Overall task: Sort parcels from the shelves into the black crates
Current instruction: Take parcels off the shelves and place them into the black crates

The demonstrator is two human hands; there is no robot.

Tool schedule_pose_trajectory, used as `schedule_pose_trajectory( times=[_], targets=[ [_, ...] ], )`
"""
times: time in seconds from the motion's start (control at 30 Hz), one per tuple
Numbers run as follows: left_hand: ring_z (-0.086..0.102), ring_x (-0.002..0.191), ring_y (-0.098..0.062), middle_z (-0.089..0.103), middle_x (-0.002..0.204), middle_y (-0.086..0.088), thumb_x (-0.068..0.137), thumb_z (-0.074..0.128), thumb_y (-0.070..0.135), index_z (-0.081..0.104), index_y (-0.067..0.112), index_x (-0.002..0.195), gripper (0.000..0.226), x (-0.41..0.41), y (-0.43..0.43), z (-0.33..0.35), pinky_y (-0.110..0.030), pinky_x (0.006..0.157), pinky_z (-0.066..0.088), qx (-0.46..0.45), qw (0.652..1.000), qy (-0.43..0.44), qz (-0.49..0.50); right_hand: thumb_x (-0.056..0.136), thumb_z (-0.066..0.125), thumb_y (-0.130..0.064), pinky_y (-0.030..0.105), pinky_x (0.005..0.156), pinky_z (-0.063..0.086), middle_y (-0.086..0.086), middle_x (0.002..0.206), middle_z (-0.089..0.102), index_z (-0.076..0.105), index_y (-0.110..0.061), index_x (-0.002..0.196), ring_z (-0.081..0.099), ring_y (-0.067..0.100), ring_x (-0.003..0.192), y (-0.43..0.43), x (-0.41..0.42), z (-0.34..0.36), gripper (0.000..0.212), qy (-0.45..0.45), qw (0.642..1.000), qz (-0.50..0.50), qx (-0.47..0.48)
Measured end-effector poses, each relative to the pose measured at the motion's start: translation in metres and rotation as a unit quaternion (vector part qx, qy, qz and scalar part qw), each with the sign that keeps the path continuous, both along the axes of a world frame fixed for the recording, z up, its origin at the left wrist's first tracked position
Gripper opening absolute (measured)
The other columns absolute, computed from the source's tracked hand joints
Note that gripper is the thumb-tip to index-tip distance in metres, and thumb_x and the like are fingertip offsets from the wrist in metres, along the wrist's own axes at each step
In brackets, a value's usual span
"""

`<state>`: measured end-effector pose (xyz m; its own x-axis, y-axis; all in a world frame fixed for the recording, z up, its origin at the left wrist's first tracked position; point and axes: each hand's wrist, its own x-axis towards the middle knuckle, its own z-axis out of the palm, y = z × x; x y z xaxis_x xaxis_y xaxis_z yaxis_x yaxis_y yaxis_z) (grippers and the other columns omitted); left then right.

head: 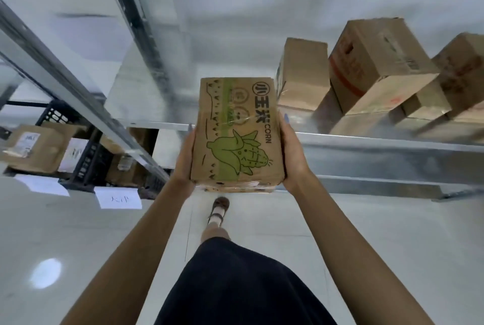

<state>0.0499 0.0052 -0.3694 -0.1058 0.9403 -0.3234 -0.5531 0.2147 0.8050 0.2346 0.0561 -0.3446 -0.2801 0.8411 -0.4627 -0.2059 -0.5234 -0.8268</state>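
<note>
The left hand [184,157] and the right hand [292,151] grasp opposite sides of the brown cardboard box with a green corn drawing [237,130], held in the air before the front edge of the grey metal shelf [366,138].

On my feed I'm seeing bare forearms, with the left hand [183,159] and right hand [293,157] both sporting long pale blue-lilac nails [286,117]. Lower down there's a black skirt [235,285], plus a brown strappy shoe [221,205] over a pale sock [216,217].
</note>
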Motion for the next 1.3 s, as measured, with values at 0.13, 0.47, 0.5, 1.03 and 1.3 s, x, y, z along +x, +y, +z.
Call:
schedule_pose_trajectory(
  times=[0.13,0.47,0.5,1.03,1.3],
  targets=[
    [0.058,0.122,-0.029,0.061,0.131,-0.010,0.075,0.062,0.068,0.057,0.019,0.131,0.074,0.017,-0.056,-0.009,-0.041,0.092,0.054,0.063,0.997,0.018,-0.034,0.098,0.034,-0.060,0.048,0.104,0.047,0.010,0.132,0.063,0.050,-0.021,0.141,0.061,0.028,0.120,-0.051,0.025,0.002,0.060,0.024,0.999,0.022,0.022],
    [0.053,0.126,-0.020,0.050,0.143,-0.007,0.083,0.056,0.066,0.018,0.010,0.150,0.095,0.046,-0.099,-0.002,-0.037,0.096,0.050,0.106,0.982,0.152,-0.038,0.090,0.006,-0.075,0.039,0.088,0.056,0.006,0.110,0.073,0.064,-0.030,0.121,0.071,0.023,0.098,-0.076,0.056,0.007,0.079,-0.046,0.999,-0.010,0.000],
    [0.048,0.131,-0.029,0.039,0.149,-0.017,0.083,0.056,0.067,0.012,0.007,0.152,0.102,0.050,-0.100,-0.006,-0.046,0.099,0.048,0.105,0.980,0.165,-0.047,0.089,0.004,-0.076,0.037,0.087,0.056,0.005,0.108,0.074,0.063,-0.031,0.120,0.072,0.021,0.095,-0.076,0.056,0.008,0.081,-0.056,0.998,-0.017,-0.001],
    [0.070,0.064,-0.008,0.073,0.065,0.010,0.105,0.012,0.037,0.066,0.022,0.085,0.060,0.054,-0.097,0.028,-0.022,0.053,0.053,-0.075,0.994,0.046,0.071,0.093,0.020,-0.067,0.049,0.118,0.027,-0.009,0.156,0.035,0.024,-0.045,0.150,0.036,0.015,0.142,-0.095,0.055,-0.006,0.061,0.029,0.995,-0.069,0.061],
    [0.069,0.063,0.000,0.073,0.065,0.015,0.104,0.000,0.018,0.075,0.040,0.058,0.091,0.067,-0.104,0.034,-0.017,0.053,0.054,0.006,0.999,0.038,0.036,0.089,0.019,-0.071,0.035,0.084,0.058,0.007,0.137,0.059,0.041,-0.026,0.147,0.062,0.026,0.119,-0.099,0.056,0.004,0.076,0.031,0.999,-0.015,-0.005]
  ],
)
